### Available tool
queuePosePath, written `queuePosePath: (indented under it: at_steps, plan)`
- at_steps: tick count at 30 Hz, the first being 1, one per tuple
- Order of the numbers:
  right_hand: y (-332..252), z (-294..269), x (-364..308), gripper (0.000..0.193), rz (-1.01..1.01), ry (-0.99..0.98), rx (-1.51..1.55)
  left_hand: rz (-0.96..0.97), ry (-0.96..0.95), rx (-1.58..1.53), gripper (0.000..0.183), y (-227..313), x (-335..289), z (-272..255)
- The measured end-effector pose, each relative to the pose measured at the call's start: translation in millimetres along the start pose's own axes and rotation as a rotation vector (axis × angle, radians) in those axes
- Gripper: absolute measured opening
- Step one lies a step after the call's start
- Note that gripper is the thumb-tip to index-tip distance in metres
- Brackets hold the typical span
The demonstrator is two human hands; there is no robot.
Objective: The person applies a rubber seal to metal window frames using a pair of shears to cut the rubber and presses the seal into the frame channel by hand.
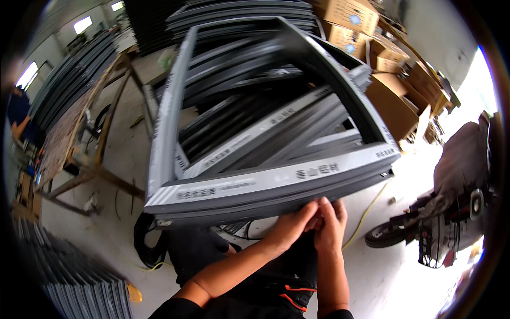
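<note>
A rectangular grey metal frame (265,178), wrapped in printed white film, lies in front of me on top of other grey profiles. It looks like a window frame. Below its near edge, right of the middle, my two hands meet. The fingers of my left hand (296,223) are pinched together at the frame's underside. Beside it, my right hand (330,226) is closed too, its fingertips close to that same edge. Whatever lies between the fingers is too small or hidden to make out.
Stacked grey profiles (239,18) rise behind the frame. Cardboard boxes (393,101) crowd the back right. A two-wheeled vehicle (451,212) stands at right, near a yellow cable (366,215). A workbench (79,114) and another person (24,114) are at left; more profiles (85,292) lie lower left.
</note>
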State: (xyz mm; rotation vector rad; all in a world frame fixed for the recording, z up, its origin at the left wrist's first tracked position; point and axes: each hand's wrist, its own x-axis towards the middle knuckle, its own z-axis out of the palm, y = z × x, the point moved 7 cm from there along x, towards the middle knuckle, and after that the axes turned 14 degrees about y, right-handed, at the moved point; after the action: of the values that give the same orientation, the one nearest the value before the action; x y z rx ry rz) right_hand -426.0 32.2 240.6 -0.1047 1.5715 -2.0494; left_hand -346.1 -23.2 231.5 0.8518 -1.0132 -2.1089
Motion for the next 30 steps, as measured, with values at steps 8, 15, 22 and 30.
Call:
queuePosePath:
  at_steps: [8,15,22,30]
  plan:
    - [1,-6,7,0.014,-0.039,-0.005,0.109,-0.02,0.119,0.013,0.028,18,-14,-34]
    - [1,-5,7,0.02,-0.046,0.001,0.124,0.047,0.324,0.0,0.019,52,-58,-129]
    - [3,-6,9,0.016,-0.069,-0.009,0.146,0.19,0.542,-0.026,0.023,85,-109,-208]
    - [7,-8,13,0.017,-0.096,-0.011,0.137,0.357,0.647,0.001,0.033,106,-137,-247]
